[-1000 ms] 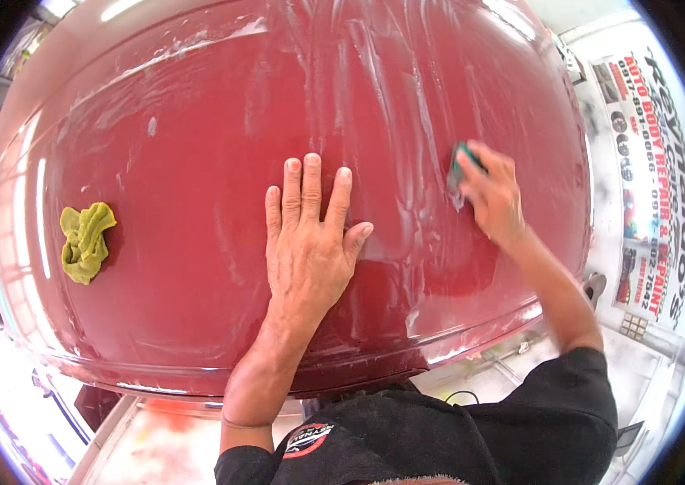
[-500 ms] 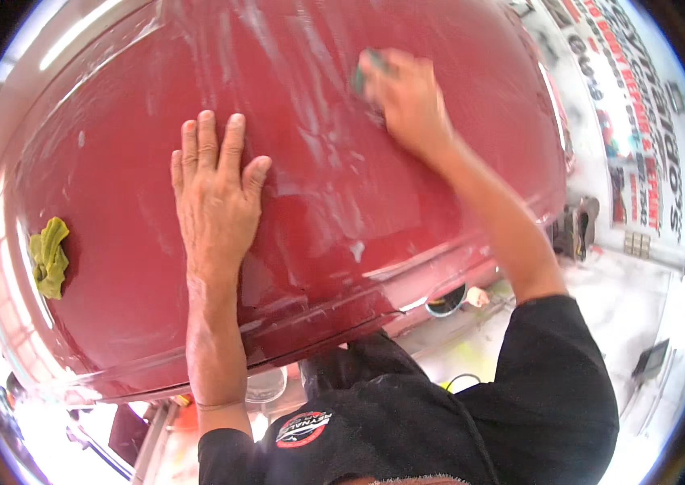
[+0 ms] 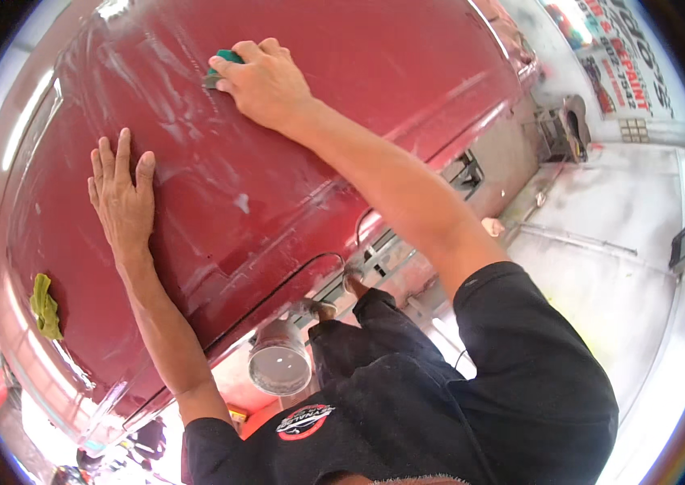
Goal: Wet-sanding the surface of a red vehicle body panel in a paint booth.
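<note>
A glossy red car panel (image 3: 375,73), streaked with whitish wet residue, spreads under both hands. On its far middle part, my right hand (image 3: 268,85) is closed around a green sanding block (image 3: 227,58), with a grey layer showing along the near edge. The block's underside is hidden against the paint. Nearer and to the left, my left hand (image 3: 122,198) lies flat on the panel, fingers stretched out and holding nothing. A crumpled yellow-green cloth (image 3: 46,309) rests near the panel's left edge, apart from my left hand.
Below the panel's near edge stands a bucket (image 3: 278,333) of cloudy liquid, beside my legs. A thin dark hose or cable (image 3: 298,268) curves over that edge. A printed banner (image 3: 617,56) hangs at the far right, above a dark stand (image 3: 562,129) by the wall.
The view has swung, bringing the bucket and more floor into sight. My right hand, blurred before, now shows sharply farther left in the picture, still gripping the block. My left hand remains flat.
</note>
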### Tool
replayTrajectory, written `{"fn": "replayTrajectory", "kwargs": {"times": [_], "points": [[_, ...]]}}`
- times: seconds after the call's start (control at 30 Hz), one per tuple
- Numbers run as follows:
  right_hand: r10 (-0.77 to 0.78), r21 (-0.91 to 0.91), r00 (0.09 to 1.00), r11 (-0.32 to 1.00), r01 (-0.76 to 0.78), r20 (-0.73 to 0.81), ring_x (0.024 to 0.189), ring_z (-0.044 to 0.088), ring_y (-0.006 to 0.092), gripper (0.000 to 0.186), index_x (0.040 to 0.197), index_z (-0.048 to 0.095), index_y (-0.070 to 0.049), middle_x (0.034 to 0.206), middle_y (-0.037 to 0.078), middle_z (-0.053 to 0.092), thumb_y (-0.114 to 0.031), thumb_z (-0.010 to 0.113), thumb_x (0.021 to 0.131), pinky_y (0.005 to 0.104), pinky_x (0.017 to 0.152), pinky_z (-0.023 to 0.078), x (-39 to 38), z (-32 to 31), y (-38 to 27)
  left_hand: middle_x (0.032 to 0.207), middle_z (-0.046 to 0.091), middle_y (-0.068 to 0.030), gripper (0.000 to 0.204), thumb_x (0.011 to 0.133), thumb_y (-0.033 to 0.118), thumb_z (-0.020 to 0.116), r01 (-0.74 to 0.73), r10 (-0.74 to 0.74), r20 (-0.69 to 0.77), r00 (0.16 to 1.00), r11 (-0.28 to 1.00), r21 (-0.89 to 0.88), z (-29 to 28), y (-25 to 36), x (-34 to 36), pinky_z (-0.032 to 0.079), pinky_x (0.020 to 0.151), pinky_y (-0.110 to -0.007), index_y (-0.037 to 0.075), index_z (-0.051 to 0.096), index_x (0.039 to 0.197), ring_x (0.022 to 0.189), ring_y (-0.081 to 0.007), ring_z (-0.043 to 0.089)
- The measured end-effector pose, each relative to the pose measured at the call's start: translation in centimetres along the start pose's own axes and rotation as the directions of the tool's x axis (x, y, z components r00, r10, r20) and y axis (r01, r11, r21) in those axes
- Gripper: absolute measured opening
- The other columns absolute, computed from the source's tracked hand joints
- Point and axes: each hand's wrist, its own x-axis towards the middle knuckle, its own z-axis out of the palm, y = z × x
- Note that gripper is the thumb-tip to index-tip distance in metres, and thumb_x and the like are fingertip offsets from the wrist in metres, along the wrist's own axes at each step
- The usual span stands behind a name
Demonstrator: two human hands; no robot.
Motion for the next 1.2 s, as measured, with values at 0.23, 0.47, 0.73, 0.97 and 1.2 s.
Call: {"fn": "replayTrajectory", "kwargs": {"times": [0.23, 0.47, 0.73, 0.97, 1.2], "points": [[-0.172, -0.052, 0.983, 0.983, 0.175, 0.069, 0.103, 0.063, 0.0340, 0.040, 0.121, 0.069, -0.015, 0.109, 0.010, 0.064, -0.023, 0.074, 0.082, 0.0479, 0.090, 0.053, -10.7, -7.2, 1.9, 0.168, 0.032, -0.0134, 0.061, 0.105, 0.053, 0.047, -0.178, 0.181, 0.120, 0.976, 0.983, -0.040, -0.6, 0.7, -0.8, 0.020, 0.125, -0.053, 0.023, 0.045, 0.158, 0.157, -0.0338, 0.025], [0.347, -0.301, 0.931, 0.881, -0.365, -0.112, 0.101, 0.063, 0.0385, 0.026, 0.117, 0.066, -0.017, 0.114, 0.013, 0.066, -0.029, 0.067, 0.095, 0.0520, 0.081, 0.054, -9.8, -10.9, 11.4, 0.167, 0.033, -0.0128, 0.062, 0.105, 0.046, 0.052, -0.394, 0.391, 0.184, 0.902, 0.919, -0.020, 0.4, 14.6, -3.4, 0.021, 0.125, -0.053, 0.016, 0.043, 0.158, 0.157, -0.0337, 0.025], [0.226, -0.349, 0.973, 0.916, -0.198, 0.041, 0.101, 0.064, 0.0340, 0.033, 0.125, 0.067, -0.019, 0.114, 0.012, 0.065, -0.031, 0.066, 0.095, 0.0505, 0.088, 0.052, -14.0, -13.9, 14.2, 0.167, 0.036, -0.0057, 0.057, 0.102, 0.056, 0.049, -0.498, 0.493, 0.258, 0.831, 0.866, -0.053, 0.6, 19.9, -4.1, 0.024, 0.124, -0.054, 0.031, 0.050, 0.153, 0.156, -0.0282, 0.027], [0.492, -0.527, 0.870, 0.740, -0.418, 0.001, 0.099, 0.063, 0.0393, 0.031, 0.125, 0.064, -0.017, 0.112, 0.015, 0.066, -0.030, 0.060, 0.098, 0.0518, 0.085, 0.052, -12.8, -13.6, 16.8, 0.162, 0.045, -0.0007, 0.049, 0.098, 0.050, 0.056, -0.601, 0.620, 0.239, 0.747, 0.784, -0.154, 0.4, 20.4, -4.1, 0.028, 0.123, -0.054, 0.033, 0.062, 0.144, 0.153, -0.0248, 0.034], [0.216, -0.490, 0.968, 0.862, -0.128, 0.127, 0.096, 0.069, 0.0305, 0.026, 0.113, 0.071, -0.016, 0.121, 0.008, 0.066, -0.020, 0.063, 0.088, 0.0497, 0.075, 0.057, -14.7, -15.8, 17.1, 0.159, 0.049, 0.0008, 0.045, 0.097, 0.039, 0.063, -0.649, 0.682, 0.221, 0.697, 0.731, -0.209, 0.5, 19.4, -4.3, 0.031, 0.123, -0.051, 0.034, 0.062, 0.142, 0.151, -0.0248, 0.038]]}}
